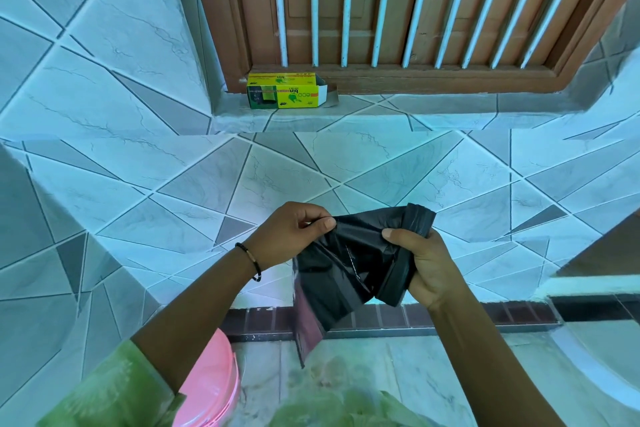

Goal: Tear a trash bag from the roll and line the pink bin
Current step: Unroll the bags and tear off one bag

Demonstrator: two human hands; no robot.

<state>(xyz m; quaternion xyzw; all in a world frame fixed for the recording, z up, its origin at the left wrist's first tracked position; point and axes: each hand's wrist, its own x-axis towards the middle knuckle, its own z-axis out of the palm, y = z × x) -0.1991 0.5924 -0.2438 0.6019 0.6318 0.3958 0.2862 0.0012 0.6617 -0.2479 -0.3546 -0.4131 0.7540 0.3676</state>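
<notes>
**Bag half unrolled, tear line between the hands**

The main risk is a ragged rip: if the two hands pull unevenly or off the perforation, the thin black film could split down the bag body rather than across the seam, leaving a liner that leaks. A loose hold could also let the roll drop to the floor.

The left hand (pixel 294 229) pinches the free edge of the black trash bag (pixel 341 274) between thumb and curled fingers (pixel 327 224). The right hand (pixel 420 265) wraps around the remaining trash bag roll (pixel 412 218), thumb pressed on the film. A faint dotted perforation shows between the two sets of fingers. The bag's loose tail hangs below both hands. The pink bin (pixel 207 381) sits below the left forearm, well under the fingers, unlined. A yellow-green bag box (pixel 287 94) lies far beyond the fingers on the tiled ledge.
</notes>
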